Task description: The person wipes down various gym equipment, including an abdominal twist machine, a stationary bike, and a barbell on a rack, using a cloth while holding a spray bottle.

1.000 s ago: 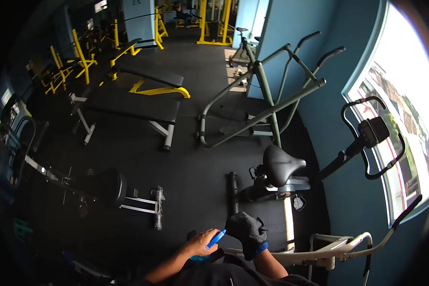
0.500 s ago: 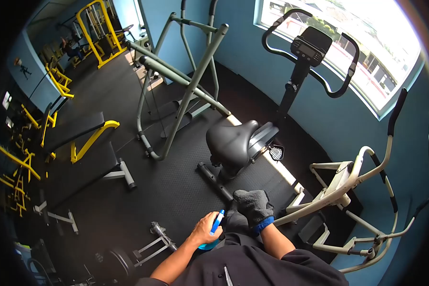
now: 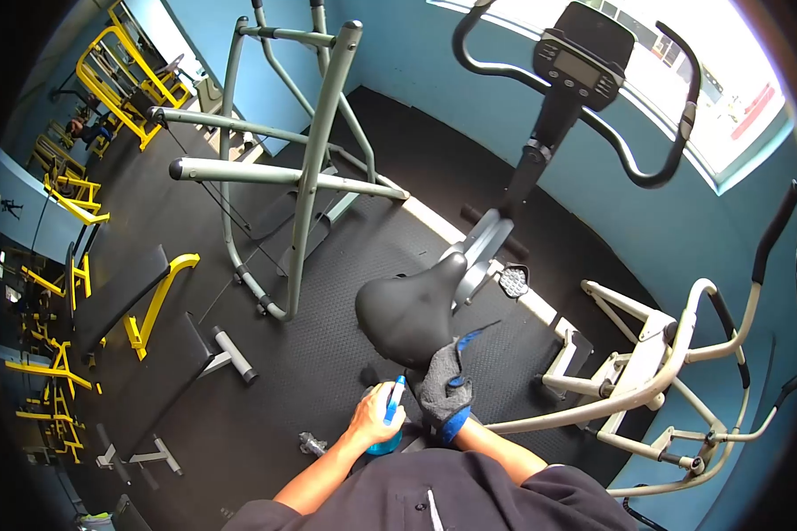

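My left hand point(image 3: 374, 416) is wrapped round a spray bottle point(image 3: 395, 400) with a blue-and-white trigger top and blue liquid below. A grey cloth with blue edging point(image 3: 444, 389) covers my right hand point(image 3: 452, 411), hiding its fingers. One blue-edged end of the cloth sticks out beyond it. This hand is at the rear edge of the black saddle point(image 3: 407, 310) of an exercise bike; I cannot tell whether it touches. Ahead of the saddle rise the bike's console point(image 3: 579, 66) and curved handlebars point(image 3: 651, 177).
To the right stands a cream elliptical machine point(image 3: 646, 354), its bars reaching close to my right arm. A grey-green walker frame point(image 3: 314, 159) is at the left front. Padded benches point(image 3: 164, 372) and yellow gym machines point(image 3: 115, 80) line the left side. A window point(image 3: 726, 88) is behind the bike.
The view has moved closer to the bike. My right hand has gone forward to the saddle, and the cloth's end now flares out. The spray bottle stays in my left hand.
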`<state>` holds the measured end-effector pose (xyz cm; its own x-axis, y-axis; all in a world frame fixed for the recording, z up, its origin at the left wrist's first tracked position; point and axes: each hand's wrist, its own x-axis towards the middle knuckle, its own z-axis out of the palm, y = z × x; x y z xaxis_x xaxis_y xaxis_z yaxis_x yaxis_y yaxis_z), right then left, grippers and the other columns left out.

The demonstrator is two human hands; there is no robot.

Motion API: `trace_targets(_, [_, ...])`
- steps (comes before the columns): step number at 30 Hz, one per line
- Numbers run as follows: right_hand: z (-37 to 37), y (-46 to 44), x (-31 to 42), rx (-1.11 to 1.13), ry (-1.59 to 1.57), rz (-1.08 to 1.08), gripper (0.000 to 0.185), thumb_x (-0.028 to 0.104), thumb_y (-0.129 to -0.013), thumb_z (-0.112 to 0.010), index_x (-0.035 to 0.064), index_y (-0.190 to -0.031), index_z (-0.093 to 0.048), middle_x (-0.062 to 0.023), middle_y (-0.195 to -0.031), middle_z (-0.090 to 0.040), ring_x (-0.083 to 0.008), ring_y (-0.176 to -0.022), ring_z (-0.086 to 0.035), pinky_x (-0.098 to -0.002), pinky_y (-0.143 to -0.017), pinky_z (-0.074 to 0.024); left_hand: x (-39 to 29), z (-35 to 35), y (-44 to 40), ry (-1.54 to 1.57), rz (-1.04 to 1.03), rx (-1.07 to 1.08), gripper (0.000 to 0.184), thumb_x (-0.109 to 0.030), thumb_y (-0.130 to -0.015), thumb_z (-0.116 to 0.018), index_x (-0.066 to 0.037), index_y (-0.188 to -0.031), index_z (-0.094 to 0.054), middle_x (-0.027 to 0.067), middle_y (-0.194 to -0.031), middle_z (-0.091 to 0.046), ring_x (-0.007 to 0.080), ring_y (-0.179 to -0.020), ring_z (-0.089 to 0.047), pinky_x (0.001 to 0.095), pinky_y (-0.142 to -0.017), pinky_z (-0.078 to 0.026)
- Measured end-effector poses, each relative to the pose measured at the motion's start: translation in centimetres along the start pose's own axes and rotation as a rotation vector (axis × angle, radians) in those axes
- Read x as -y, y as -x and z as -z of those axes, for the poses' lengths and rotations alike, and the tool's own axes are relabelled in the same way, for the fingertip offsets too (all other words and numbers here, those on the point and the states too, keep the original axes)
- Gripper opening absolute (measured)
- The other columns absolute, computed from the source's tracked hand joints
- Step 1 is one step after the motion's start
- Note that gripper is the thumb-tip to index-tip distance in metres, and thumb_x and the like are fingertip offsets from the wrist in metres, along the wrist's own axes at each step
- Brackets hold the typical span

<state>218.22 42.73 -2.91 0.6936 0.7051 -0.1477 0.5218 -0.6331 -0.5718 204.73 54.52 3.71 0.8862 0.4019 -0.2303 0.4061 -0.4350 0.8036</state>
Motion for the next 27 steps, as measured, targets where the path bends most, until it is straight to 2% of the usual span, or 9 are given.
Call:
trace_targets(3, [-9.5, -2.7, -4.1, -0.477, -0.035, -0.134, 0.048, 0.031, -0.090, -0.054, 0.0058, -0.129, -0.045, -0.0158, -0.109, -0.061, -0.0273, -0.099, -0.061, -0.0393, -0.085, -0.0484, 1.3, 2.7, -2.7, -0.027, -0.043, -0.033, 0.045, -0.018, -0.076, -0.064, -0.001, -0.116, -0.051, 0.0216, -0.106, -0.058, 0.0413, -0.097, -0.058, 0.0458, -0.082, -0.049])
trace_targets(5, [-1.1, -5.1, 1.8, -0.288, -0.057, -0.369, 0.044, 0.030, -0.094, -0.050, 0.0029, -0.129, -0.048, -0.0148, -0.107, -0.062, -0.0258, -0.100, -0.061, -0.0353, -0.087, -0.0481, 2.6, 4.9, -4.6, -0.023, -0.090, 0.015, 0.049, -0.017, -0.076, -0.063, -0.001, -0.120, -0.049, 0.0205, -0.110, -0.057, 0.0403, -0.101, -0.058, 0.0454, -0.086, -0.049])
trace_targets(10, [0.2, -14.5, -0.8, -0.675, -0.366, -0.289, 0.032, 0.028, -0.100, -0.042, 0.0040, -0.098, -0.063, -0.0134, -0.095, -0.065, -0.0256, -0.088, -0.060, -0.0356, -0.079, -0.0480, 4.6, 9.1, -7.9, 0.021, -0.100, -0.013, 0.060, -0.017, -0.076, -0.064, -0.004, -0.131, -0.045, 0.0187, -0.126, -0.052, 0.0361, -0.115, -0.054, 0.0420, -0.095, -0.047])
trace_targets(14, [5.0, -20.7, 1.3, -0.380, -0.216, -0.273, 0.043, 0.037, -0.100, -0.041, 0.0013, -0.118, -0.057, -0.0123, -0.092, -0.065, -0.0233, -0.083, -0.060, -0.0382, -0.077, -0.0496, 5.4, 9.7, -8.6, 0.027, -0.065, 0.006, 0.066, -0.014, -0.075, -0.065, -0.002, -0.135, -0.040, 0.0204, -0.137, -0.045, 0.0375, -0.123, -0.049, 0.0432, -0.101, -0.044])
trace_targets(15, [1.9, -18.7, 1.2, -0.391, -0.371, -0.472, 0.057, 0.040, -0.097, -0.045, -0.0004, -0.136, -0.039, -0.0228, -0.109, -0.061, -0.0313, -0.098, -0.060, -0.0403, -0.085, -0.0484, 6.8, 8.3, -8.7, -0.004, -0.085, -0.004, 0.071, -0.014, -0.074, -0.066, -0.001, -0.138, -0.038, 0.0213, -0.140, -0.041, 0.0380, -0.125, -0.047, 0.0439, -0.101, -0.044])
trace_targets(17, [0.3, -14.1, 1.7, -0.374, 0.231, -0.155, 0.083, 0.039, -0.091, -0.055, 0.0009, -0.150, -0.010, -0.0426, -0.142, -0.022, -0.0535, -0.129, -0.034, -0.0493, -0.107, -0.0343, 6.2, 8.6, -8.7, 0.020, -0.013, -0.001, 0.074, -0.014, -0.074, -0.066, -0.001, -0.140, -0.035, 0.0226, -0.143, -0.037, 0.0378, -0.127, -0.045, 0.0439, -0.102, -0.044])
trace_targets(20, [-1.2, -9.2, -2.8, -0.290, 0.418, 0.128, 0.087, 0.041, -0.089, -0.057, 0.0023, -0.151, -0.011, -0.0450, -0.143, -0.016, -0.0557, -0.134, -0.024, -0.0536, -0.111, -0.0250, 5.2, 7.3, -9.4, 0.059, 0.062, 0.017, 0.078, -0.014, -0.074, -0.067, 0.000, -0.142, -0.032, 0.0243, -0.147, -0.031, 0.0377, -0.129, -0.044, 0.0436, -0.103, -0.043])
trace_targets(24, [3.0, -16.7, 0.9, -0.147, 0.204, -0.224, 0.079, 0.037, -0.096, -0.050, 0.0010, -0.151, -0.007, -0.0470, -0.141, -0.012, -0.0571, -0.133, -0.021, -0.0553, -0.111, -0.0231, 3.6, 5.0, -9.5, 0.032, 0.097, -0.130, 0.077, -0.015, -0.076, -0.065, 0.003, -0.142, -0.030, 0.0242, -0.151, -0.024, 0.0384, -0.124, -0.049, 0.0432, -0.099, -0.047])
trace_targets(27, [5.0, -24.9, -3.0, -0.184, 0.280, -0.208, 0.060, 0.047, -0.092, -0.053, -0.0070, -0.117, -0.059, -0.0316, -0.115, -0.058, -0.0437, -0.106, -0.057, -0.0455, -0.095, -0.0447, 2.5, 3.2, -9.4, 0.044, 0.134, -0.231, 0.077, -0.013, -0.076, -0.063, 0.006, -0.142, -0.029, 0.0270, -0.151, -0.023, 0.0395, -0.126, -0.047, 0.0417, -0.101, -0.045])
